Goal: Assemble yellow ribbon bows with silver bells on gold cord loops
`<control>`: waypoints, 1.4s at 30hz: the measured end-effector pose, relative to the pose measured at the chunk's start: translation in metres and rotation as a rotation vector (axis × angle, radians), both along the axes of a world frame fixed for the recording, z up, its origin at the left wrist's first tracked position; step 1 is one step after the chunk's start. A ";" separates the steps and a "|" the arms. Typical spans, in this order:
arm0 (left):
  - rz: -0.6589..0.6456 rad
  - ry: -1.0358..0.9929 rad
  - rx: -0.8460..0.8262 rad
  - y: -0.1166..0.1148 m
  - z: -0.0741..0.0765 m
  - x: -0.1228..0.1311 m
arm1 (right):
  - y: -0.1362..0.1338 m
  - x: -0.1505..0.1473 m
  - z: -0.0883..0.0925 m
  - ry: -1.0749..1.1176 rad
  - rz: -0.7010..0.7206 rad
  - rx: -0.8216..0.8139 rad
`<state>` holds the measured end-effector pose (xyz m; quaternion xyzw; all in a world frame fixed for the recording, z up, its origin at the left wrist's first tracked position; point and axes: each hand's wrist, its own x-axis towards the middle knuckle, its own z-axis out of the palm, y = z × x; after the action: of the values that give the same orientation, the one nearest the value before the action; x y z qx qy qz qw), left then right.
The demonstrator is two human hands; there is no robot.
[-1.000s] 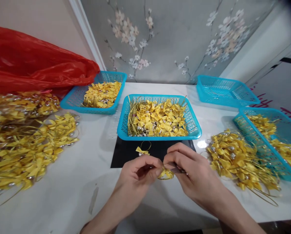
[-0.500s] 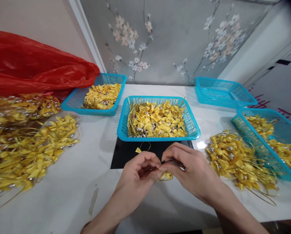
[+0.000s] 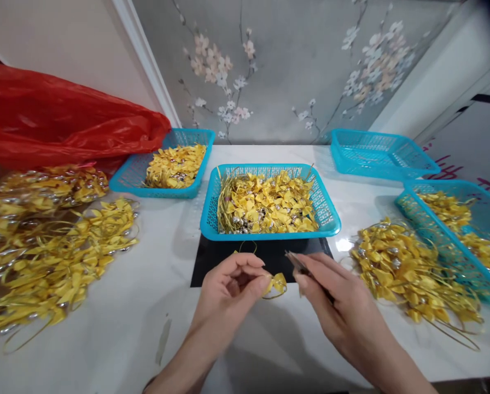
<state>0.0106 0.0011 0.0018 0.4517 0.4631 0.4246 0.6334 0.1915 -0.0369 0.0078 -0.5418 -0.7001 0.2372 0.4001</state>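
My left hand (image 3: 239, 287) pinches a yellow ribbon bow (image 3: 278, 283) on a thin gold cord between thumb and fingertips. A loop of the cord shows above its knuckles. My right hand (image 3: 331, 293) is closed round a pair of metal tweezers (image 3: 296, 261), whose tips point up and left. A small gap separates the tweezers from the bow. Both hands are above the near edge of a black mat (image 3: 216, 257). Just beyond them stands a blue basket (image 3: 210, 221) filled with yellow bows, silver bells and gold cords (image 3: 269, 202).
Heaps of yellow bows lie at left (image 3: 76, 257) and right (image 3: 409, 268) on the white table (image 3: 269, 345). More blue baskets stand at back left (image 3: 158, 192), back right (image 3: 384, 172) and far right (image 3: 437, 241). A red plastic bag (image 3: 64, 115) hangs over the left side.
My right hand has drawn away to the right from my left, so the tweezers and the bow now show apart. The view has shifted slightly.
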 end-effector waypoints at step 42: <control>-0.112 0.060 -0.009 0.001 0.002 -0.004 | 0.036 0.026 0.022 -0.225 0.397 -0.282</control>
<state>0.0071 0.0023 0.0038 0.4866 0.4578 0.3725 0.6441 0.2175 -0.0006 0.0297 -0.4674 -0.7926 0.3447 0.1860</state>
